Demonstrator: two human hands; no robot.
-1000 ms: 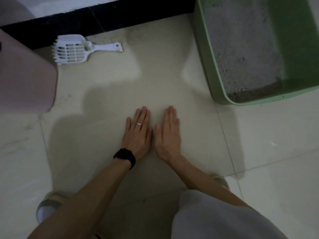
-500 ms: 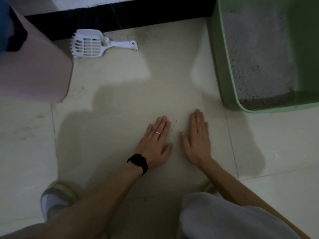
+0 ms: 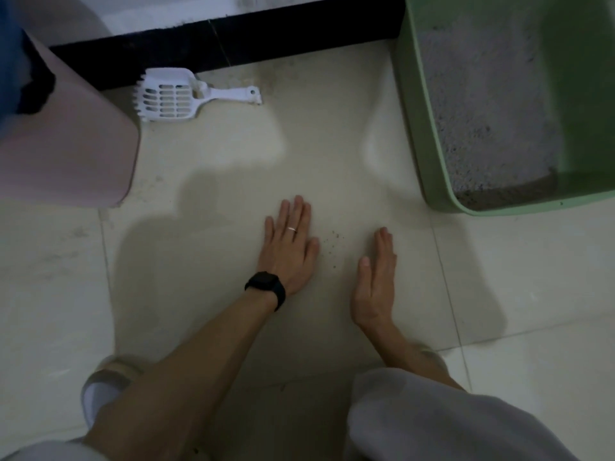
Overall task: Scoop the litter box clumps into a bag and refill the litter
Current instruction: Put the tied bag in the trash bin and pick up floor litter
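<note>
Litter grains lie between left hand and right hand, fingers straight and together

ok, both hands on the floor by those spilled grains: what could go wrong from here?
1. Loose grains lie between the left hand and right hand; a bare-handed sweep may scatter them over the tile.
2. The scoop lies apart by the baseboard, so any clumps in the litter box may be unscooped; refilling now would bury them.
</note>
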